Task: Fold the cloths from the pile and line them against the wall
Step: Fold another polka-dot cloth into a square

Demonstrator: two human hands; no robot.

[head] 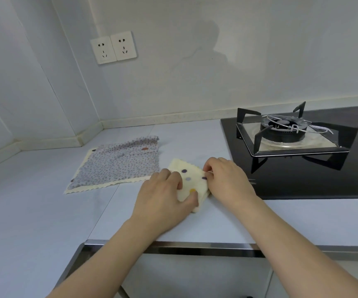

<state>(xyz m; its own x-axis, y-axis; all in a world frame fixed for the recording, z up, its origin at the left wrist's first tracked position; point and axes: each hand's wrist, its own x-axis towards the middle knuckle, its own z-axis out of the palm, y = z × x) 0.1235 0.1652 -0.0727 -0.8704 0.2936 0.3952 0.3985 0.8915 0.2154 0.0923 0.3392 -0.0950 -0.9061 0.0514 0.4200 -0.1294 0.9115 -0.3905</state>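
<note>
A: Where are the edges?

B: The counter [45, 211] runs back to the wall [195, 72] and turns a corner at the far left. Its front edge has a metal strip, just under the forearms. The hob [302, 179] takes up the right side; its near-left corner sits just beside the right hand [227, 179].

A: Room to move?

B: Bare counter lies left of the hands and in front of them, and a strip stays free along the wall behind the pile [118, 164].

A: The pile?

B: Flat, left of centre: a speckled grey cloth over a cream one whose wavy edge shows at the front.

A: And the hands?

B: Both are on a small folded cream cloth [192, 181] with coloured dots, lying on the counter between pile and hob. The left hand [165, 194] grips its left side, thumb on top, fingers curled at the edge. The right hand seems to pinch the right edge, though the fingertips are partly hidden.
</note>
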